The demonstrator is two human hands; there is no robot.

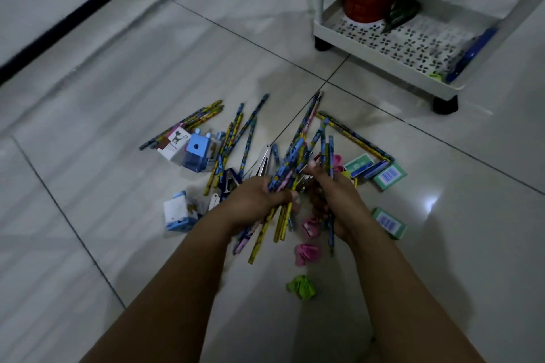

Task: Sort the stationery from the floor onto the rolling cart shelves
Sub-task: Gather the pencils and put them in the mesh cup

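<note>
Head view: left hand [259,200] and right hand [333,197] each grip patterned wooden pencils [290,168] at centre frame; gathering step, next carry to white perforated cart shelf [383,60] upper right.

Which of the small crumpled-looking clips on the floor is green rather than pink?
The green clip, lying alone nearest the camera between the two forearms; the pink clips lie farther up, close under the hands.
</note>
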